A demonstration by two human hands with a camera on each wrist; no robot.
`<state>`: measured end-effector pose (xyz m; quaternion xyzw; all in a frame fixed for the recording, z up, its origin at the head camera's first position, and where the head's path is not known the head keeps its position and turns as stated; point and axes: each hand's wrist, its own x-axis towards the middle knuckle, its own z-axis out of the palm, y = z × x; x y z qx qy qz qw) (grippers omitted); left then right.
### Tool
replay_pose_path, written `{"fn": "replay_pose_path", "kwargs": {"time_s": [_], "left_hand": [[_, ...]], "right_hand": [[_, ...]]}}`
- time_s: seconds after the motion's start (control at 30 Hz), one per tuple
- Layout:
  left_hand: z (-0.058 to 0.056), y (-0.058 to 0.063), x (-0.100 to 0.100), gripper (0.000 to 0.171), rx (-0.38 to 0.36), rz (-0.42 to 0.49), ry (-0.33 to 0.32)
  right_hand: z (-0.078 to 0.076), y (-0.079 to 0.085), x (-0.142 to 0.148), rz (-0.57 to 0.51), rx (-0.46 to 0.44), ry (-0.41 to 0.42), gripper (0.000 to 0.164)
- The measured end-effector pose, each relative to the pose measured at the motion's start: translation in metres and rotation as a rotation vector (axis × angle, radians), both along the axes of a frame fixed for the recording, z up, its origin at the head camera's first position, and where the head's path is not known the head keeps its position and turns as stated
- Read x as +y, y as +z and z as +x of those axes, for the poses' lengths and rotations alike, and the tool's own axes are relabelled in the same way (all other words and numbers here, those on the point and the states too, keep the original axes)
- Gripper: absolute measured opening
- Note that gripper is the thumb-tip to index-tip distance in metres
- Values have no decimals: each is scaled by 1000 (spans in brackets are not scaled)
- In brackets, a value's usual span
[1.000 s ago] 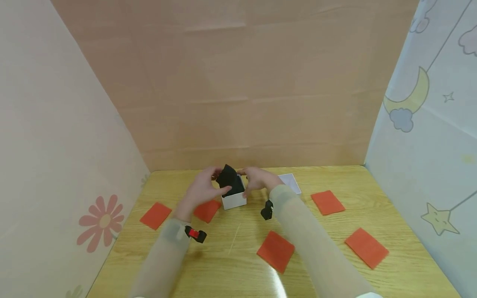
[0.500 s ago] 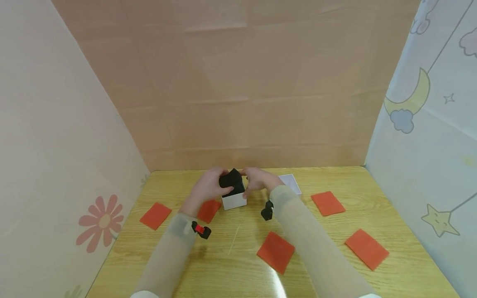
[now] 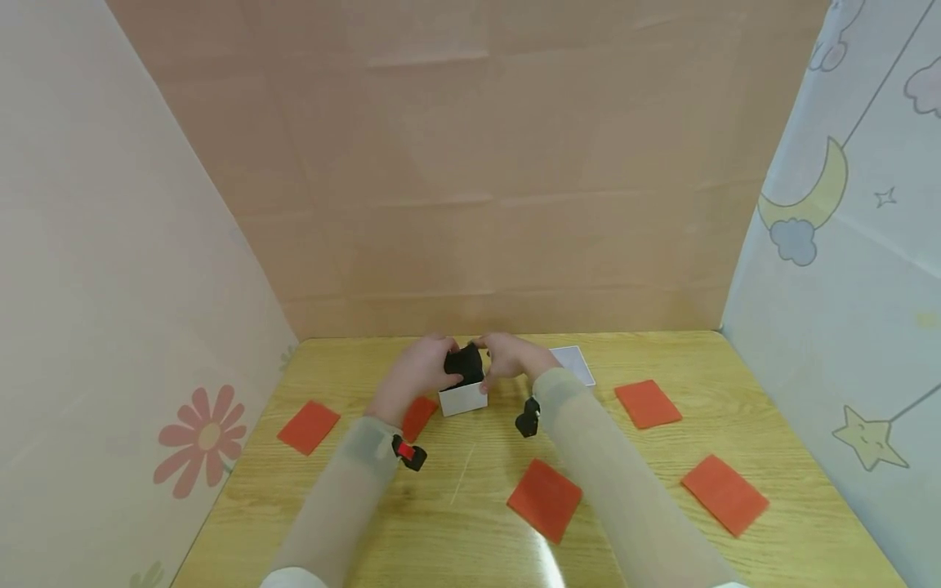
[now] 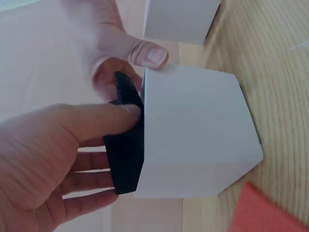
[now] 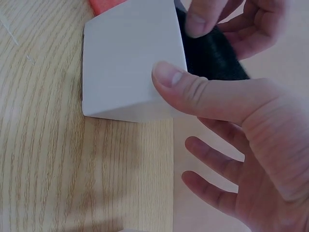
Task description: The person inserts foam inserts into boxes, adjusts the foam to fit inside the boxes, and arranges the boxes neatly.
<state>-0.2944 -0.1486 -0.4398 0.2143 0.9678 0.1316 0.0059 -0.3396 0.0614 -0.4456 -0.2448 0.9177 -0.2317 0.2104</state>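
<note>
so, left hand (image 3: 422, 367) pinches black cloth (image 4: 127, 159), seemingly; right hand (image 3: 509, 356) grips white box (image 4: 193, 121); wooden table (image 3: 419, 523), tan backdrop (image 3: 470, 163)

White box (image 4: 193, 116): looked like thin card, smooth and matt, with crisp edges. Black piece (image 5: 211, 59) at its mouth: dull, faintly textured, cloth or foam, could not tell which. Tabletop (image 3: 441, 506): wood-grained, smooth, glossy enough to throw a bright streak at the near side; solid wood or laminate, unclear. Near middle red square (image 3: 546, 500): matt, like felt or soft paper. Far brown backdrop (image 3: 478, 163): creased matt sheeting, paper or cloth. Right printed sheet (image 3: 816, 351): lightly wrinkled, low sheen. Right sleeve (image 3: 617, 457): pale matt cloth.
</note>
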Motion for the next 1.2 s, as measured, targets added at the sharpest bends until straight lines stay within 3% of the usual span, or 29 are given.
{"fn": "replay_pose_path", "kwargs": {"time_s": [0.17,0.3,0.5,0.6,0.8,1.2], "left_hand": [[0,-3,5,43,-2,-59,20],[-1,-2,5,43,-2,-43,16],[-2,-2,1,65,-1,32,-40],[-2,0,0,71,0,42,-61],[-3,3,1,59,0,80,-39],[-1,5,13,49,-83,61,20]], "right_hand": [[-1,-1,0,-4,5,14,101],[0,-1,1,-19,-4,-12,97],[0,-1,2,-33,-5,-35,82],[-1,-2,3,-36,-4,-31,83],[-1,-4,3,-39,-12,-36,91],[0,-5,4,-30,-15,-2,98]]}}
